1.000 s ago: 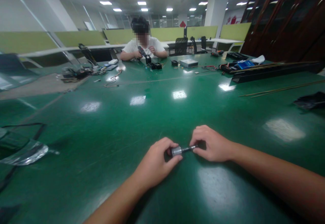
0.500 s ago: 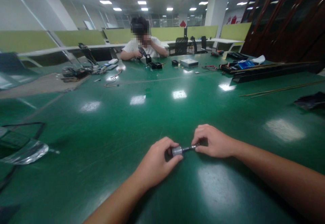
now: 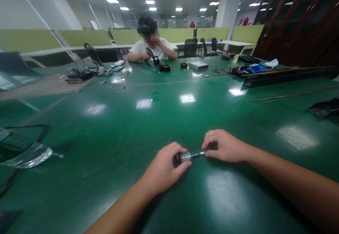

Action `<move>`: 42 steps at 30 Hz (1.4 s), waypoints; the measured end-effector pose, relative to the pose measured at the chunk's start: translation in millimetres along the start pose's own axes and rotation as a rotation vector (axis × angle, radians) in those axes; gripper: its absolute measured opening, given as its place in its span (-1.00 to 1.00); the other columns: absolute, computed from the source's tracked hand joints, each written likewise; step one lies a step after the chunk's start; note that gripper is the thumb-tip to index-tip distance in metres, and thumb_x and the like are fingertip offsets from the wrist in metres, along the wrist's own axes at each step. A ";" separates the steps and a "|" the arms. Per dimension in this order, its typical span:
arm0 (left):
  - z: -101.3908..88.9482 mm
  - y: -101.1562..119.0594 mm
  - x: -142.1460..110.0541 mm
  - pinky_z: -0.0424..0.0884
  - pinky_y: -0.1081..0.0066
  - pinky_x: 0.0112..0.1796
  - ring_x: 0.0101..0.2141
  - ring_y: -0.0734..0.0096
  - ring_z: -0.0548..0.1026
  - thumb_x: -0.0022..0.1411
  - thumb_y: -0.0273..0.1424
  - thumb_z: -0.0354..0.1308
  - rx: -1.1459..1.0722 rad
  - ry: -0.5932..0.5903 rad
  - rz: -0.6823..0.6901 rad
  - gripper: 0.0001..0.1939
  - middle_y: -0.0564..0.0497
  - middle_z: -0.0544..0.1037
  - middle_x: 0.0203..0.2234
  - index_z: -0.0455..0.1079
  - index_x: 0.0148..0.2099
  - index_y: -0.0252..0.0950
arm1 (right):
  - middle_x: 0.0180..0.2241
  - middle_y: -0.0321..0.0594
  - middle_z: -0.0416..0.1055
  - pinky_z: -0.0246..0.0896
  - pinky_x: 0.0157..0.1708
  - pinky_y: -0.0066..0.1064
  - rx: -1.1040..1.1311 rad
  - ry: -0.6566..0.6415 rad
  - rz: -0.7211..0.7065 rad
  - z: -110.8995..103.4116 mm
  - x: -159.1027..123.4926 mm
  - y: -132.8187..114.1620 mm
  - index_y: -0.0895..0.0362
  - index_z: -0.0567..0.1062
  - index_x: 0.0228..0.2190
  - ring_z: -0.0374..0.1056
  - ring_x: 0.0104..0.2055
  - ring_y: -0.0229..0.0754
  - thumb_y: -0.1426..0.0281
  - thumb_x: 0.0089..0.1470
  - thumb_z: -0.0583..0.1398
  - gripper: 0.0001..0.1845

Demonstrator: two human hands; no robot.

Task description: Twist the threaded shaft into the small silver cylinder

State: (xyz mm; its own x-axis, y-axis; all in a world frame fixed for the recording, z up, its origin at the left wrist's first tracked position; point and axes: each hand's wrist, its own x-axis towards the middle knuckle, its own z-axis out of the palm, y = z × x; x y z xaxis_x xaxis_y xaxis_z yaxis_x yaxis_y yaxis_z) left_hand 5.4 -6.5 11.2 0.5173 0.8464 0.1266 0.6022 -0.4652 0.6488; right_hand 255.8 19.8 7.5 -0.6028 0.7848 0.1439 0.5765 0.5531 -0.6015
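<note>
A small silver metal cylinder (image 3: 185,157) with a thin dark shaft lies level just above or on the green tabletop; I cannot tell whether it touches. My left hand (image 3: 164,168) grips the cylinder between thumb and fingers, which hide its left end. From the cylinder the shaft (image 3: 197,154) points right, toward my right hand (image 3: 226,145). There, thumb and fingertips are pinched about the shaft's far end, where a coiled or ridged part (image 3: 206,150) shows. The exact kind of this metal part is too small to make out.
Across the green table (image 3: 148,124) sits a person (image 3: 150,46) holding a dark tool over black parts (image 3: 162,68). Clear plastic packaging (image 3: 34,154) lies at left. Long thin rods (image 3: 296,94), a black channel (image 3: 286,76) and a dark bag (image 3: 325,106) are at right.
My right hand has shifted very slightly at the shaft's end, and more of the coiled or ridged part shows. My left hand keeps its grip. The whole view has moved a little.
</note>
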 end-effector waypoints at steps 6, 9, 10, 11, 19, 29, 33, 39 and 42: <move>0.1 -4.7 0.0 0.30 0.39 -0.32 -0.37 0.36 0.41 0.19 -0.41 0.24 -0.003 0.016 0.010 -0.88 0.04 0.44 -0.38 0.40 -0.21 -0.28 | -0.37 -0.23 0.54 0.23 -0.21 -0.35 -0.036 -0.028 -0.050 2.6 2.0 0.0 0.11 0.63 -0.34 0.42 -0.27 -0.18 0.46 0.01 0.32 -0.90; 1.2 -5.0 0.6 0.31 0.39 -0.31 -0.35 0.36 0.42 0.19 -0.41 0.24 -0.008 0.016 0.018 -0.87 0.04 0.45 -0.36 0.41 -0.18 -0.27 | -0.39 -0.26 0.53 0.23 -0.22 -0.38 -0.010 -0.083 -0.052 2.0 2.0 -2.7 0.11 0.63 -0.36 0.42 -0.30 -0.21 0.43 0.02 0.32 -0.92; 1.9 -4.6 0.7 0.31 0.39 -0.31 -0.35 0.36 0.42 0.19 -0.42 0.24 -0.008 0.018 0.021 -0.87 0.04 0.45 -0.36 0.41 -0.18 -0.27 | -0.39 -0.26 0.53 0.23 -0.24 -0.39 0.004 -0.084 -0.054 3.8 2.3 -4.7 0.11 0.63 -0.35 0.42 -0.31 -0.21 0.42 0.03 0.32 -0.92; 2.8 -4.0 0.9 0.31 0.39 -0.31 -0.35 0.36 0.42 0.19 -0.42 0.24 -0.007 0.022 0.025 -0.87 0.04 0.44 -0.36 0.41 -0.18 -0.27 | -0.39 -0.26 0.53 0.23 -0.25 -0.40 0.019 -0.066 -0.053 7.1 2.7 -7.1 0.11 0.63 -0.34 0.42 -0.31 -0.21 0.42 0.03 0.32 -0.91; 9.0 0.4 0.5 0.31 0.40 -0.30 -0.33 0.36 0.42 0.16 -0.45 0.26 0.012 0.058 0.049 -0.84 0.05 0.45 -0.34 0.38 -0.19 -0.26 | -0.35 -0.29 0.53 0.29 -0.27 -0.43 0.226 0.174 0.051 37.0 4.2 -20.1 0.11 0.50 -0.15 0.44 -0.32 -0.24 0.54 -0.06 0.32 -0.63; 7.4 -0.9 0.6 0.34 0.38 -0.26 -0.28 0.33 0.43 0.15 -0.47 0.26 0.026 0.090 0.060 -0.77 0.03 0.44 -0.30 0.41 -0.11 -0.23 | -0.22 -0.21 0.54 0.31 -0.11 -0.32 0.194 0.184 0.004 35.8 3.2 -16.9 0.10 0.45 -0.05 0.44 -0.17 -0.17 0.56 -0.02 0.28 -0.55; 5.7 0.4 0.6 0.34 0.39 -0.28 -0.31 0.35 0.43 0.24 -0.38 0.21 0.015 0.068 0.065 -0.89 0.02 0.47 -0.34 0.45 -0.17 -0.26 | -0.32 -0.20 0.53 0.27 -0.17 -0.31 0.047 0.181 -0.054 34.8 5.2 -14.7 0.11 0.57 -0.29 0.38 -0.21 -0.14 0.48 0.03 0.31 -0.87; 7.6 -1.6 1.6 0.36 0.36 -0.22 -0.27 0.31 0.48 0.19 -0.40 0.25 0.024 0.094 0.030 -0.79 0.00 0.53 -0.28 0.46 -0.09 -0.24 | -0.36 -0.22 0.52 0.24 -0.19 -0.32 0.044 0.177 -0.077 34.9 6.3 -11.5 0.10 0.59 -0.31 0.36 -0.25 -0.16 0.45 0.04 0.33 -0.89; 8.1 -1.0 2.0 0.36 0.33 -0.19 -0.25 0.28 0.49 0.16 -0.43 0.26 0.041 0.076 0.016 -0.79 -0.01 0.55 -0.27 0.47 -0.11 -0.25 | -0.35 -0.21 0.52 0.24 -0.20 -0.31 0.037 0.173 -0.070 35.6 6.4 -11.8 0.11 0.59 -0.31 0.36 -0.25 -0.15 0.45 0.03 0.33 -0.88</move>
State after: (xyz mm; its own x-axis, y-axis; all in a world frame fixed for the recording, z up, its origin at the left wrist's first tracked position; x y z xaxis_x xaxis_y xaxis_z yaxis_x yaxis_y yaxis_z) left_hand 10.7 -6.4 4.7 0.4804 0.8553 0.1942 0.6196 -0.4877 0.6150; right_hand 225.5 8.4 -12.5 -0.5352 0.7830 0.3170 0.5140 0.5996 -0.6135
